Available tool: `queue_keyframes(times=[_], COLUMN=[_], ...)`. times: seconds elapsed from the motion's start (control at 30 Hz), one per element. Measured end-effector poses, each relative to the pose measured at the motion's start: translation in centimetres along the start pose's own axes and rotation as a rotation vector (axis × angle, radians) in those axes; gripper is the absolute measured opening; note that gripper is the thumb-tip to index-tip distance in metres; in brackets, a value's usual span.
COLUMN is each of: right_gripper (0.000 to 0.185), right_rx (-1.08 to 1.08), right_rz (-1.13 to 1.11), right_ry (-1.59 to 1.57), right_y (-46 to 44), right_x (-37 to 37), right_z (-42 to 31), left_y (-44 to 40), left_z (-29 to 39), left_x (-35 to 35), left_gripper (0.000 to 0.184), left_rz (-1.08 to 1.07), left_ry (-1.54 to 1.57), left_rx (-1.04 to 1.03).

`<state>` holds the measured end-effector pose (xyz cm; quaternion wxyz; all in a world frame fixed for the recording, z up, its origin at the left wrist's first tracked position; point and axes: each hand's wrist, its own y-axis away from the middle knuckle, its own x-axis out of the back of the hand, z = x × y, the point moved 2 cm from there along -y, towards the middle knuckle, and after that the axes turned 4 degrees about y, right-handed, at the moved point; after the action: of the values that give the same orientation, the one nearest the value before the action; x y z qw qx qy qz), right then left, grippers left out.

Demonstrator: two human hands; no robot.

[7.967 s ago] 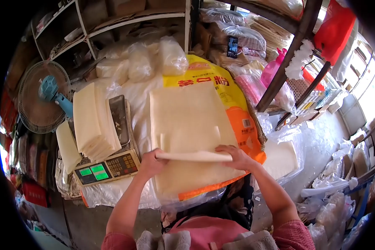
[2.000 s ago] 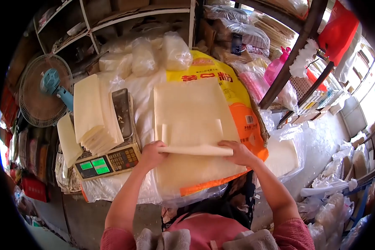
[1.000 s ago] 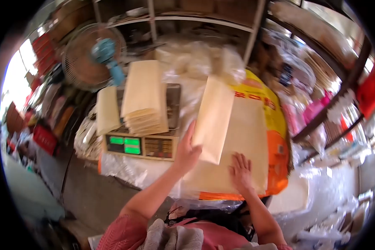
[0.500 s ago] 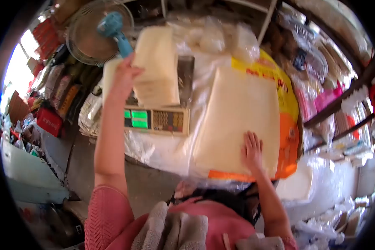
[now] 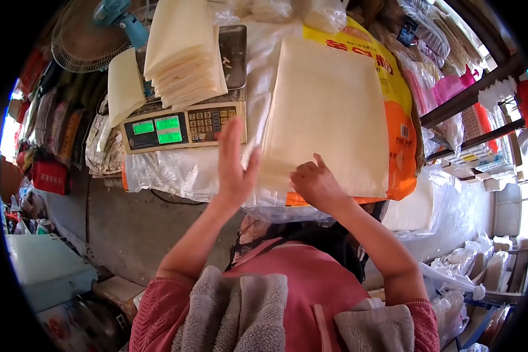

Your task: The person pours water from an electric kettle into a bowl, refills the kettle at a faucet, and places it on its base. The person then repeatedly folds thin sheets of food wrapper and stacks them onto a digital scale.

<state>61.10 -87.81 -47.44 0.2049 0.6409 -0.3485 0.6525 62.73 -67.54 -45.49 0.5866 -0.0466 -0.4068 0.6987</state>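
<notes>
A broad stack of thin cream-coloured sheets (image 5: 334, 105) lies on a yellow and orange printed sack (image 5: 400, 146) in front of me. My left hand (image 5: 236, 167) is raised beside the stack's left edge, fingers stretched upward and thumb apart, holding nothing. Over the lower part of the stack, my right hand (image 5: 318, 183) has its fingers curled in, with one sticking up; whether they pinch a sheet is hidden. A digital scale (image 5: 211, 124) with lit green displays stands to the left. It bears a tall pile of folded cream sheets (image 5: 182, 53), with a smaller folded piece (image 5: 125, 88) beside it.
A blue fan (image 5: 114, 14) stands behind the scale at the upper left. Clear plastic bags (image 5: 325, 14) sit at the back of the work surface. Shelving with packaged goods (image 5: 469, 88) runs along the right. Clear plastic sheeting (image 5: 176, 176) hangs over the front edge.
My left hand has come away from the folded pieces at the scale, back toward my body. My right hand has shifted left along the stack, its flat fingers now curled. The view has tilted down.
</notes>
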Motion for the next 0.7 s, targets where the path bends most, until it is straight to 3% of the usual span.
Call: queue_keyframes(times=[0.13,0.2,0.23,0.3,0.33,0.37,0.43,0.47,0.53,0.6,0.63,0.7], right_gripper=[0.008,0.008,0.008,0.012,0.014,0.025,0.035,0.041,0.041,0.040,0.035,0.035], right_rx=[0.048,0.065,-0.094,-0.555,-0.775,-0.855,-0.522,-0.359,-0.327,-0.358,-0.377,-0.341], right_rz=[-0.097,-0.051,-0.125,0.008,0.079,0.079,0.112,0.130,0.041,-0.012,0.029,-0.218], right_ry=[0.212,0.094,-0.122,-0.534,-0.750,-0.942,-0.823,-0.755,-0.392,-0.060,-0.204,0.113], right_y=[-1.2,-1.5,-2.1,-1.9,-1.3,-0.5,0.1,0.6,1.1,1.7,1.7,1.4], right_x=[-1.8,-1.4,0.0,1.1,1.4,1.9,2.2,2.5,1.3,-1.6,-2.0,-3.2], right_z=[-0.8,-0.4,0.6,4.7,6.9,8.7,7.7,6.5,4.4,4.9,5.8,8.8], left_y=[2.7,3.1,3.4,3.5,3.2,3.0,1.9,1.6,1.2,0.2,0.0,0.1], left_z=[1.0,1.2,1.0,0.3,0.1,0.0,0.1,0.0,-0.9,-0.9,-0.6,-0.1], left_x=[-2.1,-3.0,-3.4,-4.1,-4.3,-4.4,-5.2,-6.2,-9.1,-10.5,-11.0,-11.4], left_gripper=[0.062,0.064,0.065,0.068,0.068,0.069,0.063,0.062,0.060,0.065,0.067,0.070], left_rz=[-0.105,-0.123,-0.203,-0.358,-0.450,-0.542,-0.797,-0.708,-0.522,-0.440,-0.405,-0.431], left_ry=[0.067,0.063,-0.023,-0.213,-0.288,-0.367,-0.381,-0.286,-0.093,-0.173,-0.204,-0.312], left_rx=[0.042,0.023,0.038,0.079,-0.008,-0.090,-0.162,-0.057,0.145,0.102,0.068,0.031])
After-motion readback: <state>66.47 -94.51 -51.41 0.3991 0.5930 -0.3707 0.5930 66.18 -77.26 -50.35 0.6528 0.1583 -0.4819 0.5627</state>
